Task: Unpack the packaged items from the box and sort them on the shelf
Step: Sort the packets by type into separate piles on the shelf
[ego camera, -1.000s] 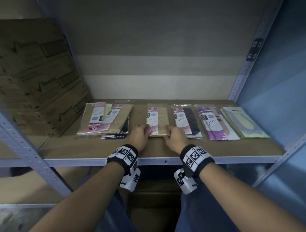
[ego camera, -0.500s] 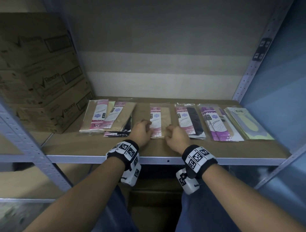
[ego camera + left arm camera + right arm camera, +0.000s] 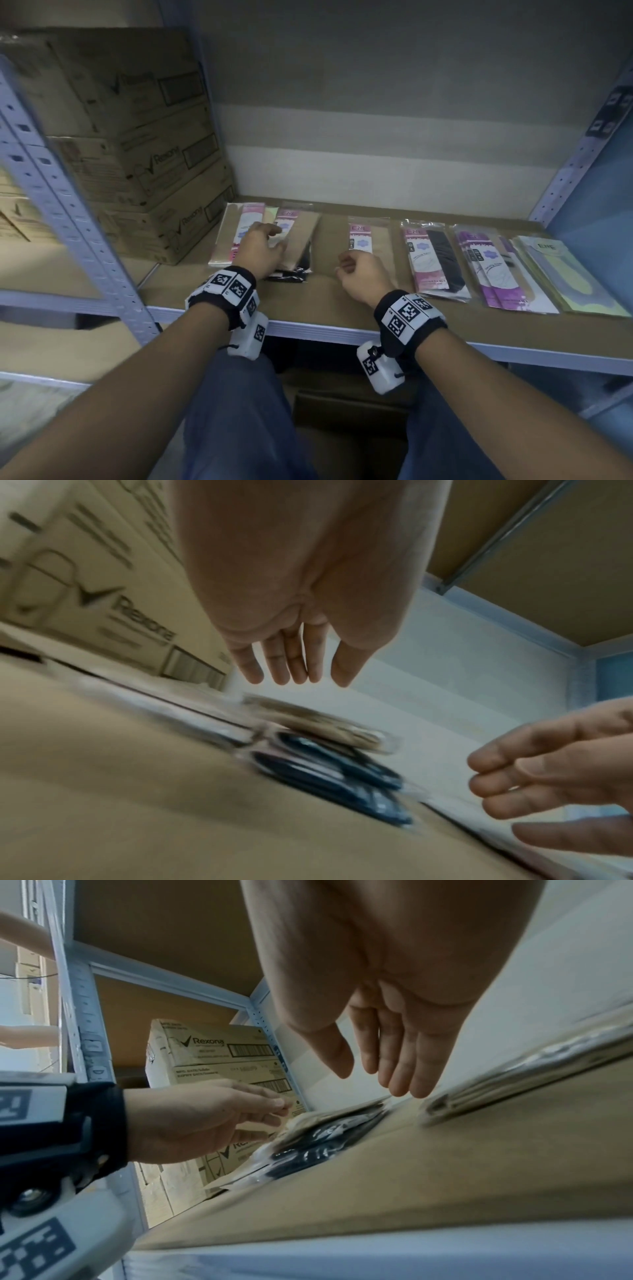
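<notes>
Flat packets lie in a row on the brown shelf board (image 3: 325,308). A fanned pile of beige packets with pink labels (image 3: 301,233) sits at the left, on top of black packets (image 3: 294,274). My left hand (image 3: 270,240) reaches over this pile with straight fingers (image 3: 291,674) just above it, holding nothing. A single beige packet (image 3: 371,236) lies in the middle. My right hand (image 3: 349,265) hovers at its near left corner, relaxed and empty; its fingers (image 3: 400,1080) hang just above the board.
Right of the middle lie a black packet (image 3: 442,260), purple packets (image 3: 493,270) and yellow-green packets (image 3: 568,277). Stacked Rexona cartons (image 3: 137,154) fill the shelf's left end. A perforated steel upright (image 3: 68,205) stands front left. A brown box (image 3: 342,411) sits below the shelf.
Both hands let go of the middle beige packet. My left hand moved left onto the fanned pile. My right hand drew back slightly and stays near the packet's corner.
</notes>
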### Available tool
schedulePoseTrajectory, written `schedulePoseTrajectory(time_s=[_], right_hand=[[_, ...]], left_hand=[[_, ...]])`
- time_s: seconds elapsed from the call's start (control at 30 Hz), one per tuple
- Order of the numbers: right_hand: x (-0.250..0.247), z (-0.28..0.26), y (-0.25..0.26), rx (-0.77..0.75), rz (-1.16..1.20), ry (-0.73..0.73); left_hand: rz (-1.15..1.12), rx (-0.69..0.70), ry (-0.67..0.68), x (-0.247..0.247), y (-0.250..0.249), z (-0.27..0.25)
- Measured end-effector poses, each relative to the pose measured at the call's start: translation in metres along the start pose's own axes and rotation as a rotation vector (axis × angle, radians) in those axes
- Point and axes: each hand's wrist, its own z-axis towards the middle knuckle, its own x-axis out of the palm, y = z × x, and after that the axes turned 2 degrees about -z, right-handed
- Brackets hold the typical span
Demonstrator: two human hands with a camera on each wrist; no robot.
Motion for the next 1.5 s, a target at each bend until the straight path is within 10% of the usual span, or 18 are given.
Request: schedulePoseTrajectory(time_s=[0.87, 1.2, 1.5], right_hand=[[0.041, 0.03, 0.049, 0.125, -0.053, 0.195], [0.035, 0.037, 0.04, 0.29, 0.391, 0.032], [0.01, 0.025, 0.036, 0.338, 0.884, -0.045]], left_hand=[[0.148, -0.498, 0.015, -0.051, 0.085, 0.02], [-0.477, -0.734, -0.054, -0.079, 0.095, 0.02], [-0.899, -0.636, -0.04, -0.086, 0.059, 0.007]])
